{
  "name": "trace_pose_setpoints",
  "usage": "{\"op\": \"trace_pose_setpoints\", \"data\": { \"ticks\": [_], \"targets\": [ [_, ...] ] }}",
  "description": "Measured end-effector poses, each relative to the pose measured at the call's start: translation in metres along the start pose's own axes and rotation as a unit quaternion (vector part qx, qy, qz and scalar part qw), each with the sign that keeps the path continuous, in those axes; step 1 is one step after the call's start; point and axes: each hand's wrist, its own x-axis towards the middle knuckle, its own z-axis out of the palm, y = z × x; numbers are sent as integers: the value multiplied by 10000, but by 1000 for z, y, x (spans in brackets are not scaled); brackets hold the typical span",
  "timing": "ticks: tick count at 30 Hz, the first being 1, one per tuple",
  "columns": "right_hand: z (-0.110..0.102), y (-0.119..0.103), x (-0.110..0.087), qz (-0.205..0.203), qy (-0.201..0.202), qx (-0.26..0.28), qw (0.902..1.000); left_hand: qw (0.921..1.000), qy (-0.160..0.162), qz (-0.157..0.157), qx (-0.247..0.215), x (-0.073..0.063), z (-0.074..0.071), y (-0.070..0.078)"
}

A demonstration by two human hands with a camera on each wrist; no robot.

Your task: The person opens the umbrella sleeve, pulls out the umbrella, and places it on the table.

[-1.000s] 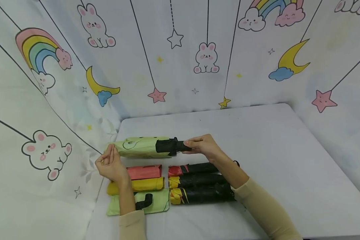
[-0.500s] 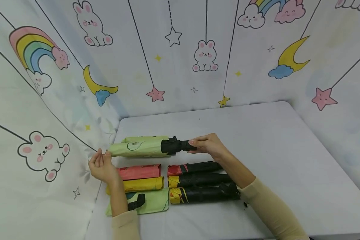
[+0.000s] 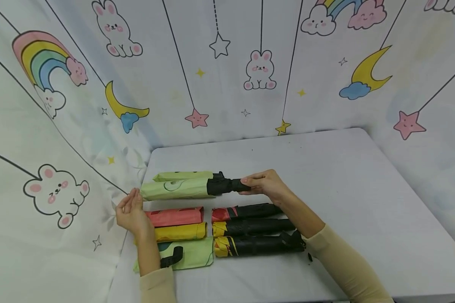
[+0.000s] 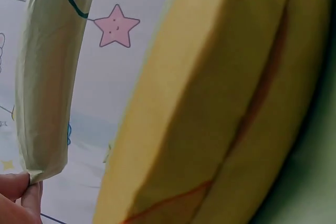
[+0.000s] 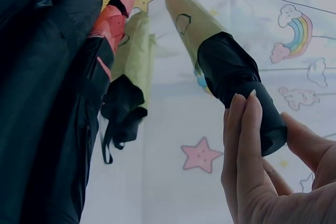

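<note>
Fingers of the left hand (image 3: pixel 132 213) pinch a green umbrella (image 3: pixel 176 189) at its tip; those of the right hand (image 3: pixel 266 185) curl round its black handle (image 3: pixel 239 185), above the surface (image 3: pixel 364 210). It partly hides a second green umbrella (image 3: pixel 183 176); the left hand covers one end of a red bundle (image 3: pixel 176 216).

Folded umbrella (image 3: pixel 176 189): closed, rolled narrow. Pale-green canopy with dark outline print, black section at the right end, then stubby black handle. Runs left to right above the worktop (image 3: pixel 345 210), toward its left part in head view. Left hand (image 3: pixel 130 213) pinches a canopy corner; right hand (image 3: pixel 266 185) grips the handle.
</note>
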Motion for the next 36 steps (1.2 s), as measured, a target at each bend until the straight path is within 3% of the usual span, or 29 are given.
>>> {"op": "trace_pose_setpoints", "data": {
  "ticks": [4,10,15,28,36],
  "targets": [
    [-2,4,0,13,-53,6,10000,9997,91,-100,-198,-1,-4,-2],
    [-5,10,0,157,37,4,9999,9992,277,-282,73,0,-11,-8],
    [-6,14,0,192,5,-5,9998,9982,534,-175,-215,3,-13,-11],
    [-11,22,-6,201,-34,-124,9997,9961,854,-200,-96,4,-17,-15],
    [-14,26,-8,176,-4,-230,9996,9931,1107,-143,-371,8,-19,-15]
  ]
}}
